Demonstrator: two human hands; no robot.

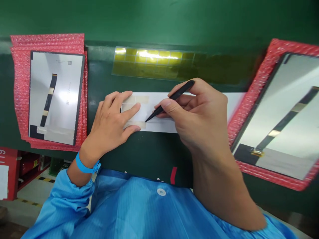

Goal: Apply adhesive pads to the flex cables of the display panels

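My right hand [201,114] pinches black tweezers [181,91], their pointed tip angled down to the left. That tip meets the edge of a pale translucent sticker [141,125] on a long white backing strip [156,127]. Spread over the strip's left end, the fingers of my left hand [109,116] press it against the table. Another pale sticker [142,99] shows along the strip's upper edge. Part of the strip is hidden under both hands.
A sheet of yellow film pieces [149,61] lies beyond the strip. At left, a display panel [64,113] rests on stacked pink bubble bags [21,99]. Another panel [286,132] on pink bubble wrap [270,174] is at right. Red tape [173,175] marks the green table [154,156].
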